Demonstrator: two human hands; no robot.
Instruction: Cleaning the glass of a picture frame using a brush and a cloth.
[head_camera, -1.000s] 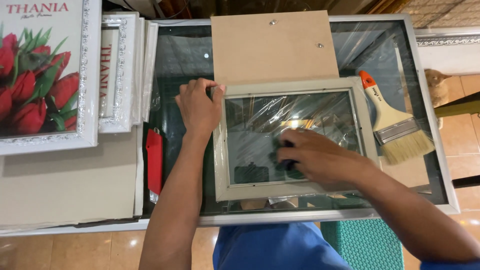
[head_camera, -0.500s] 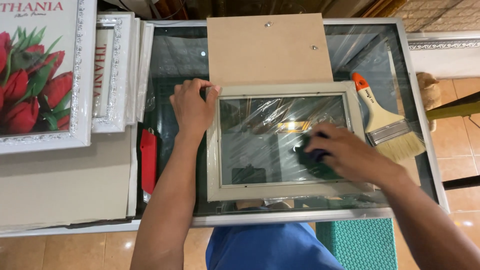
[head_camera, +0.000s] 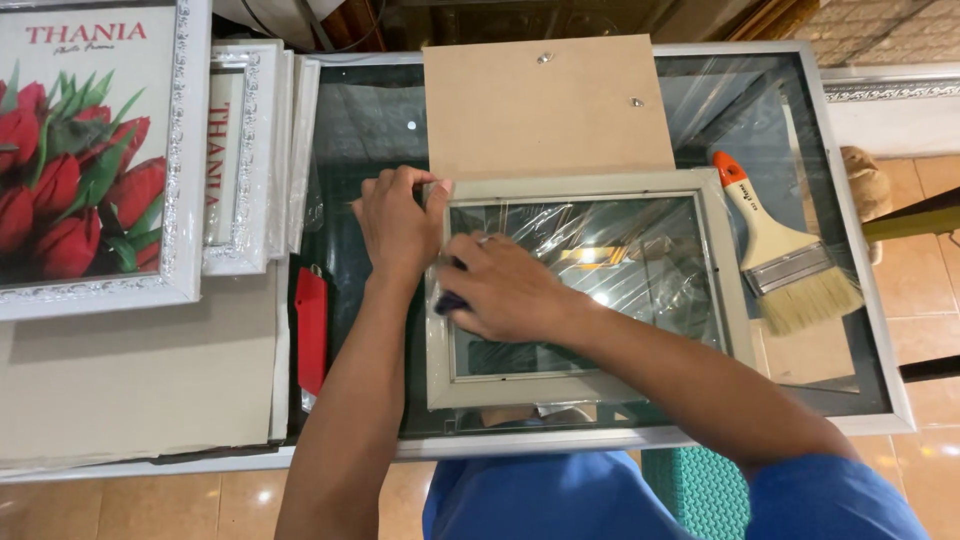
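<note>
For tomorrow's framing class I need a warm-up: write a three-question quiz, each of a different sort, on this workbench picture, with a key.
1. True or false: the left hand grips the top left corner of the grey picture frame.
2. Which tool lies to the right of the frame? A) paintbrush B) hammer C) scissors
3. Fill in: the right hand presses a dark cloth on the frame's ____ pane.

Key
1. True.
2. A: the paintbrush, with an orange-tipped handle, lies on the glass table.
3. Glass; it is covered with clear film.
</note>
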